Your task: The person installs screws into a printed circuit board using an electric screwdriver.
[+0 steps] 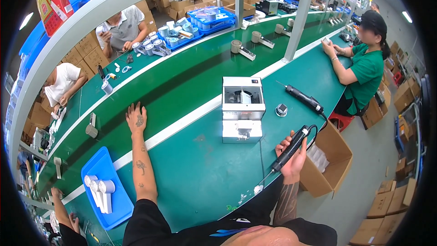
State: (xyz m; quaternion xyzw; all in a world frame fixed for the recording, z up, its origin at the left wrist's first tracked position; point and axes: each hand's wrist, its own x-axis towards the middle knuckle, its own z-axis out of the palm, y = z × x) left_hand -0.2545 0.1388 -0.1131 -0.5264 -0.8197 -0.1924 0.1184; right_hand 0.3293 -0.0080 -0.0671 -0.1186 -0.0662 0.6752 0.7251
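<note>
My left hand (136, 117) rests on the green conveyor belt (186, 90), fingers spread, holding nothing. In my right hand (296, 163), closed around its body, is a black electric screwdriver (289, 151); its thin bit points down and left, over the edge of the green bench (195, 164). A second electric screwdriver (304, 99) lies on the bench beyond. Between the two drivers sits a small round part (282, 110) with a dark square top. A white boxy screw feeder (242, 113) stands at the bench's middle, left of that part.
Left of my forearm, a blue tray (119, 215) holds three white round-headed devices (106, 187). Similar grey devices (242, 50) are spaced along the belt. An open cardboard box (339, 152) stands right of my right hand. A metal post (298, 23) rises beyond. Several co-workers sit around.
</note>
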